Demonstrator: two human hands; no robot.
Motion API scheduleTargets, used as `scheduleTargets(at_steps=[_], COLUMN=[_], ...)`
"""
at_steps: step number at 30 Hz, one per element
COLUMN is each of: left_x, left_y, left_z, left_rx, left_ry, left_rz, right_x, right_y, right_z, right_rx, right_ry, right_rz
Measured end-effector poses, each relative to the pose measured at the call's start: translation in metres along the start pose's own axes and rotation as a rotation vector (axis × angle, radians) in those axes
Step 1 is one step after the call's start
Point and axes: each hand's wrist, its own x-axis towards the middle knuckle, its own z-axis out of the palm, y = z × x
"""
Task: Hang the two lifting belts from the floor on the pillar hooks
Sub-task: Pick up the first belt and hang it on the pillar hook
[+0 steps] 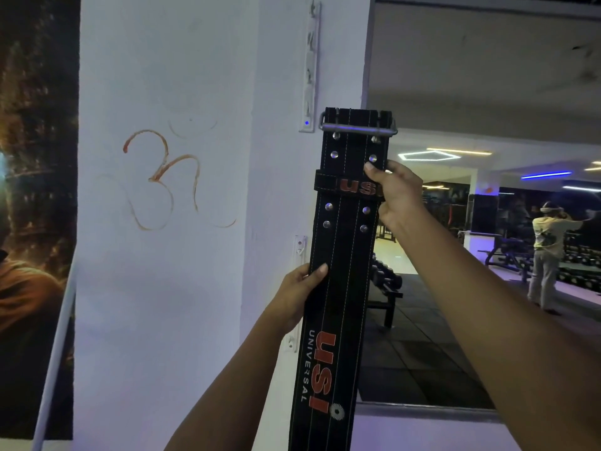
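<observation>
I hold a black lifting belt (344, 271) upright in front of a white pillar (162, 222). It has white stitching, silver rivets, a metal buckle at its top end and red "USI" lettering. My right hand (393, 193) grips its right edge by the keeper loop, just under the buckle. Lower down, my left hand (300, 294) clasps the left edge. A white hook rail (311, 63) with several hooks runs up the pillar's side face, above and left of the buckle. A second short rail (299, 249) shows behind the belt. No second belt is in view.
A large mirror (487, 92) to the right of the pillar reflects the gym floor, a dumbbell rack (385, 275), benches and a person in a yellow shirt (546, 252). A dark poster (32, 190) covers the wall on the left. An orange symbol is drawn on the pillar's front.
</observation>
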Motion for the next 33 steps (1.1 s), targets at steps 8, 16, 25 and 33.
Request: scheduleTargets(at_steps=[8,16,25,33], left_x=[0.040,0.052,0.053,0.050], left_y=[0.108,0.117,0.130,0.121], left_z=[0.045,0.057,0.061,0.053], left_rx=[0.052,-0.015,-0.063,-0.043], left_ry=[0.144,0.148,0.152,0.196], left_rz=[0.367,0.429,0.469,0.442], right_x=[-0.002,-0.015,-0.049,-0.074], right_y=[0.015,0.045,0.101,0.138], right_z=[-0.007,-0.036,-0.070,-0.090], right_rx=[-0.015,-0.162,-0.081,-0.147], right_ry=[-0.033,-0.135,-0.155,-0.214], right_rz=[-0.065,-0.168,0.041,0.193])
